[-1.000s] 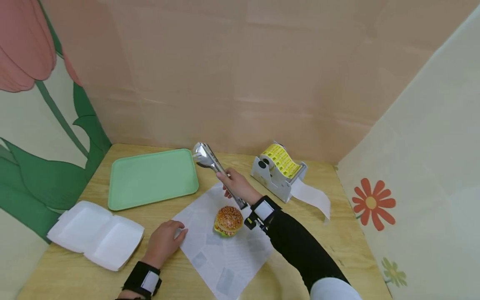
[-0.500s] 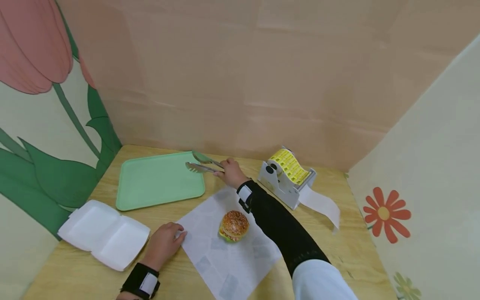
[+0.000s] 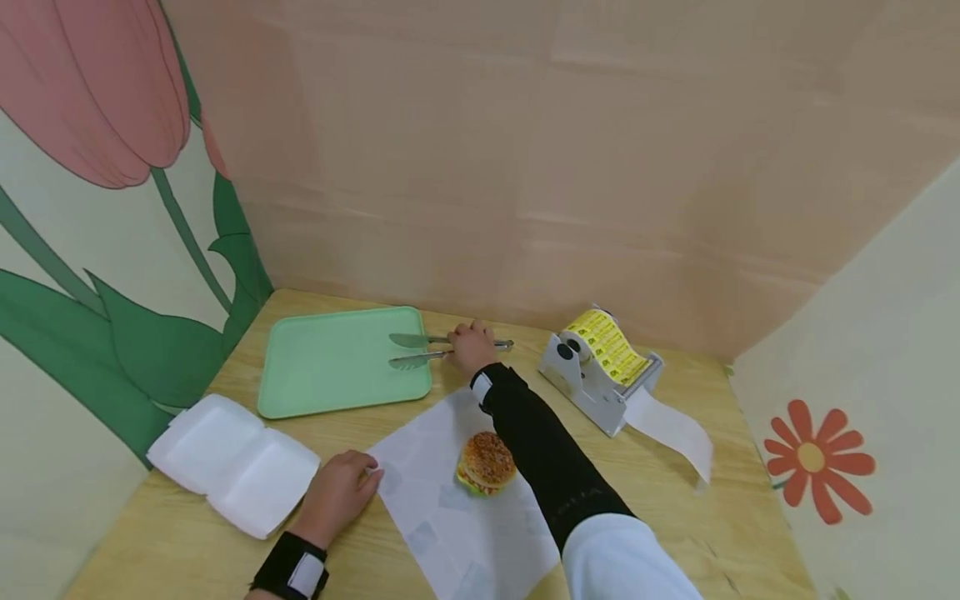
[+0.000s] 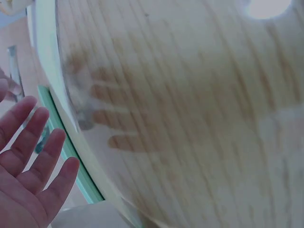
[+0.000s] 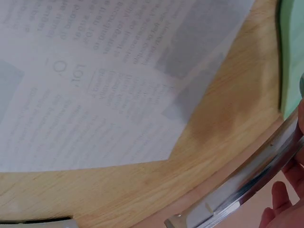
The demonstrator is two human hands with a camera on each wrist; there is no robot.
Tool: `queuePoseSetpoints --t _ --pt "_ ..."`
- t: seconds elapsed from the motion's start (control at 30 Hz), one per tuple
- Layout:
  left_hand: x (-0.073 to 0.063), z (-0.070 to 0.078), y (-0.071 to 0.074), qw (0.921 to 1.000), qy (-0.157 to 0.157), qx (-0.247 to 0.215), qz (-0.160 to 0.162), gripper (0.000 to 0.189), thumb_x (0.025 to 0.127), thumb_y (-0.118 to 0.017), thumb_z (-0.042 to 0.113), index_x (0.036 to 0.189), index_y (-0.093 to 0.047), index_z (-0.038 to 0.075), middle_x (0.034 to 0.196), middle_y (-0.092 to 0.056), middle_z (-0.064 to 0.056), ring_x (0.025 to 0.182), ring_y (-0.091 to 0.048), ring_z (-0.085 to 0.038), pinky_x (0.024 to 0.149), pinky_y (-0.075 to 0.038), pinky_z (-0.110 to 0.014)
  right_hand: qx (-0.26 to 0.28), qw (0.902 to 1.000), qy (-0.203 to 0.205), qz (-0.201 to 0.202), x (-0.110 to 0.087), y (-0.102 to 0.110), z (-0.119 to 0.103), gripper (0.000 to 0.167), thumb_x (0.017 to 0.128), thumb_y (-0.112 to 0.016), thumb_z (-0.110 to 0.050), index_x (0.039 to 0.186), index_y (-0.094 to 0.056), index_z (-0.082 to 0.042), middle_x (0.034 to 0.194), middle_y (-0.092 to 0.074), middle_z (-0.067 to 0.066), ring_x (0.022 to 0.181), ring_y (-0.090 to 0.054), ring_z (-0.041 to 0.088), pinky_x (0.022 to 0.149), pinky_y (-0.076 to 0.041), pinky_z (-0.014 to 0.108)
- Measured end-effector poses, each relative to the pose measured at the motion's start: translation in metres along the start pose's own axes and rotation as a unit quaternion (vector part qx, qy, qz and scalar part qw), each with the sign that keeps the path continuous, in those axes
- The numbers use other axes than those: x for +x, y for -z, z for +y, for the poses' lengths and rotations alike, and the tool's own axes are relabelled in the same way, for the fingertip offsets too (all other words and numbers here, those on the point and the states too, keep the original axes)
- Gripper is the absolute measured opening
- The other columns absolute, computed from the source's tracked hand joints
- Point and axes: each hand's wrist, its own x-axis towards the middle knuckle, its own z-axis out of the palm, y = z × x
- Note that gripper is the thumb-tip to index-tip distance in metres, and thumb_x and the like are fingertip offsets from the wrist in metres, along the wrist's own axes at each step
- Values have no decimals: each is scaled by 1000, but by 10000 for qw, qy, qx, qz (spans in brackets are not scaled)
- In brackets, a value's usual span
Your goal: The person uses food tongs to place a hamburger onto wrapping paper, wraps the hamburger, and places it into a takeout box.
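Note:
My right hand [image 3: 474,347] grips a pair of metal tongs [image 3: 409,341], whose spread tips overlap the right end of the light green tray [image 3: 330,362]. In the right wrist view the tongs' shiny handle [image 5: 240,190] runs along the fingers. My left hand [image 3: 341,493] rests at the left corner of a printed sheet of wrapping paper [image 3: 423,504]; its fingers [image 4: 56,140] are fairly straight and spread in the left wrist view. On the paper sits a sesame-topped burger [image 3: 487,464] with lettuce at its lower edge, close beside my right sleeve.
Left of my left hand lies an opened white clamshell box [image 3: 234,463]. A grey label dispenser [image 3: 577,379] with a yellow roll and a trailing white strip [image 3: 675,425] stands at the right. Papered walls border the wooden table [image 3: 660,508].
My right hand has carried the tongs away from above the burger to the tray's right end, turning them roughly level. The head view has shifted. My left hand stays at the paper's corner.

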Motion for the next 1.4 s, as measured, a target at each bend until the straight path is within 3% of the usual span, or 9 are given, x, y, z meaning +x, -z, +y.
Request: queuePoseSetpoints --t 0.27,0.53,0.73,0.97,1.1,1.2,1.27,1.4 --pt "-6 -3 4 10000 50 49 -21 12 84 -71 26 86 -71 14 86 -68 0 80 -64 -19 73 -52 -36 -194 9998 -86 -40 -3 -5 -10 40 88 -66 -37 121 -62 -15 115 -61 5 99 -54 26 84 -40 39" --pt "-5 -7 1 10000 -69 5 -44 12 84 -71 26 86 -71 15 86 -68 1 81 -64 -18 73 -52 -37 -414 9984 -180 -352 -8 -3 -15 40 90 -63 -33 124 -59 -13 114 -62 6 97 -62 23 87 -49 41" --pt "-4 -9 -3 9996 -253 115 -64 11 84 -71 28 85 -71 17 84 -68 3 80 -64 -16 72 -52 -35 -163 9984 -420 -339 -9 -10 -6 43 90 -64 -30 128 -56 -12 115 -62 7 97 -63 22 83 -51 43" --pt "1 -3 -1 9989 -399 94 -215 13 85 -70 29 88 -71 16 87 -68 1 81 -64 -17 73 -52 -35 167 9975 -514 -451 -12 -7 2 50 92 -63 -25 137 -48 -8 127 -59 10 111 -59 25 88 -51 45" --pt "2 0 0 9984 -483 61 -271 14 85 -70 28 90 -72 15 86 -68 1 80 -64 -17 71 -52 -34 362 9977 -485 -289 -22 0 12 54 91 -63 -25 139 -45 -7 134 -54 12 113 -59 26 84 -53 44" --pt "4 2 0 9980 -613 94 -135 12 85 -70 27 88 -72 15 84 -67 2 78 -63 -16 69 -51 -33 690 9968 -400 -23 -36 12 23 53 91 -64 -25 137 -47 -4 135 -54 15 110 -61 29 85 -52 44" --pt "7 2 1 9972 -729 150 20 11 84 -71 26 87 -72 15 83 -67 2 76 -63 -16 67 -51 -32 823 9959 -253 271 -48 21 29 49 91 -64 -26 132 -52 -3 130 -57 16 104 -63 29 83 -52 41" --pt "12 5 4 9966 -799 114 153 11 82 -73 24 87 -72 14 84 -68 -1 76 -64 -18 66 -51 -33 1416 9892 -152 353 -81 35 36 42 92 -62 -26 126 -57 -3 124 -61 15 102 -63 28 87 -50 40"
